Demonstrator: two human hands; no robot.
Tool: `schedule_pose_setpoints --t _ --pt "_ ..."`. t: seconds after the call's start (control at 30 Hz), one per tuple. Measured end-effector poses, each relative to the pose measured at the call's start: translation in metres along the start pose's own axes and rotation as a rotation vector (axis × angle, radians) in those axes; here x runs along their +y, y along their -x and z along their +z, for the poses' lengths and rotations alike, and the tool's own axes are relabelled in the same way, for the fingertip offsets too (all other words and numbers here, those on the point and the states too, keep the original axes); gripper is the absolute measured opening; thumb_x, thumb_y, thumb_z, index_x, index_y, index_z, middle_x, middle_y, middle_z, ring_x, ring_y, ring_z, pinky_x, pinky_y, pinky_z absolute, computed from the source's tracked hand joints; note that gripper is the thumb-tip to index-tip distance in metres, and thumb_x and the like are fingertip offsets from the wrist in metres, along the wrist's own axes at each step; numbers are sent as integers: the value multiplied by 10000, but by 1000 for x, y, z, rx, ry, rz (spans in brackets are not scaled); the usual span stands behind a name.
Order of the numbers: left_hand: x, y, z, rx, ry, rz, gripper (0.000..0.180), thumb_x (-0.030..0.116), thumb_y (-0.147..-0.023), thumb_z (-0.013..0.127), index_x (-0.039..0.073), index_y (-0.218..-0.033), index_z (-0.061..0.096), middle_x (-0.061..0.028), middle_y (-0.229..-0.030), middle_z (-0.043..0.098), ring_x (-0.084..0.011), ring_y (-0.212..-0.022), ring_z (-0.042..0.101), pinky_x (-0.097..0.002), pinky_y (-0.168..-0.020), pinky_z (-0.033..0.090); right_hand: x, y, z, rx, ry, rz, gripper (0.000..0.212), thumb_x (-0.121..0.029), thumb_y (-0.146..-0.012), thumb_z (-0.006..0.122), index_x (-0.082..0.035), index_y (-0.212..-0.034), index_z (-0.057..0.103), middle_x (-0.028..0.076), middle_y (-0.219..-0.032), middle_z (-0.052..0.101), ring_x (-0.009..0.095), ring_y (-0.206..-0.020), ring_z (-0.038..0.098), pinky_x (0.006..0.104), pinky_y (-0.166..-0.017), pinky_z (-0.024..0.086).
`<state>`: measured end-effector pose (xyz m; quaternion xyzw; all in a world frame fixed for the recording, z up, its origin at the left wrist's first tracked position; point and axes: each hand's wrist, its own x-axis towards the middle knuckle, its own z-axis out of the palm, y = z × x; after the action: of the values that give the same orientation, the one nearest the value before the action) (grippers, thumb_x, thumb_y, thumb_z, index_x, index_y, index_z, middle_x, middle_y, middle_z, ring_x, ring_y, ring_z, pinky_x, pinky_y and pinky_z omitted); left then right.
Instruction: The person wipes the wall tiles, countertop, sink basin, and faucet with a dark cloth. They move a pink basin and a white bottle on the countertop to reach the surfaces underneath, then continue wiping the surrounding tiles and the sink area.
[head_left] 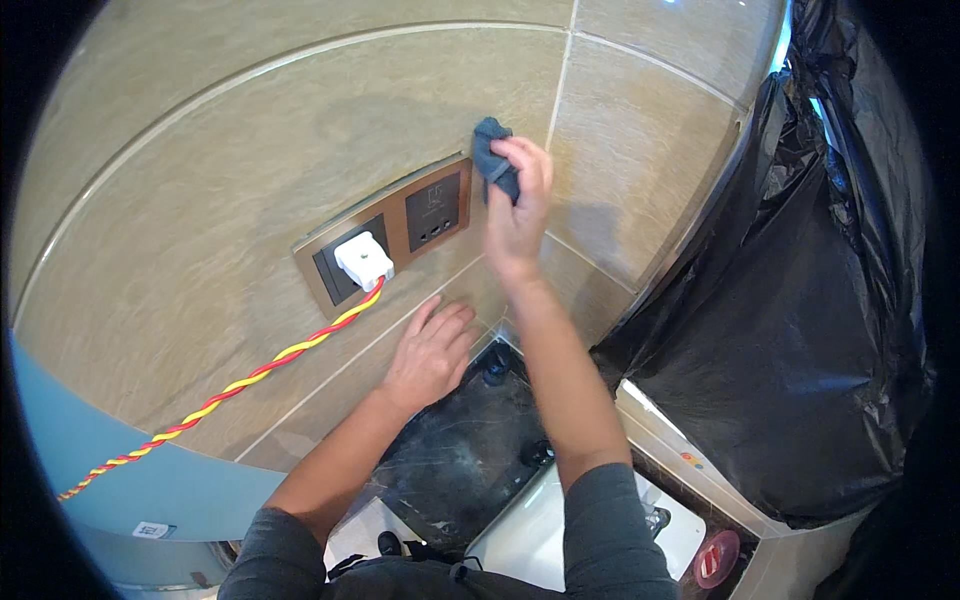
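Note:
My right hand [520, 215] is closed round a dark grey-blue cloth [490, 150]. It presses the cloth to the beige tiled wall [400, 120], just right of a bronze socket panel [397, 222] and close to the corner. Lower down, my left hand [430, 352] lies against the wall under the panel, its fingers stretched out and nothing in it. A white plug [364, 260] sits in the panel's left socket, and a twisted red and yellow cord [250, 378] runs from it down to the left.
Black plastic sheeting [770, 330] hangs along the right side. Below my arms are a dark slab [460, 450], a white toilet lid [530, 535] and a small round pink container [715, 560]. A light blue surface [90, 440] stands at the lower left.

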<state>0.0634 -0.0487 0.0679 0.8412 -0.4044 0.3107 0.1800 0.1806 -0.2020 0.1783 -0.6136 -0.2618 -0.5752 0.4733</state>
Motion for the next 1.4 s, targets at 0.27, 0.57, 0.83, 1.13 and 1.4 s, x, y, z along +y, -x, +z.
schedule_pose_setpoints --t 0.27,0.57,0.83,1.13,1.4 --pt "11 -67 -30 106 56 79 455 -1 -808 686 -19 -1260 639 -230 -1448 542 -414 -1390 507 -511 -1164 428 9 -101 -3 141 -27 167 413 62 -808 562 -69 -1185 668 146 -1193 639 336 -1206 588 421 -1087 432" --pt "34 -140 -31 519 206 -50 530 51 -964 602 -7 -1475 470 -284 -1571 375 -480 -1440 412 -518 -1192 369 19 -48 -30 -202 -103 -86 415 33 -794 597 -85 -1180 695 148 -1202 641 329 -1209 601 417 -1085 441" --pt "21 -159 -17 408 215 -198 722 159 -944 691 -106 -1524 351 -339 -1607 303 -463 -1526 287 -497 -1258 260 9 -122 -16 35 -99 119 410 68 -814 598 -81 -1184 691 124 -1180 641 317 -1173 604 406 -1045 459" --pt "12 -101 -12 253 238 -186 590 34 -847 665 -93 -1392 478 -326 -1448 455 -495 -1377 451 -501 -1180 393 -60 -64 -1 -298 -197 -176 437 137 -739 544 -94 -1062 726 120 -1176 633 298 -1139 588 397 -1008 470" --pt "5 1 -59 141 -14 -14 626 12 -802 684 -20 -1410 535 -232 -1471 512 -415 -1388 496 -515 -1168 424 -114 -82 31 -186 -99 -338 415 101 -760 577 -98 -1097 716 126 -1159 625 318 -1122 587 409 -973 469"
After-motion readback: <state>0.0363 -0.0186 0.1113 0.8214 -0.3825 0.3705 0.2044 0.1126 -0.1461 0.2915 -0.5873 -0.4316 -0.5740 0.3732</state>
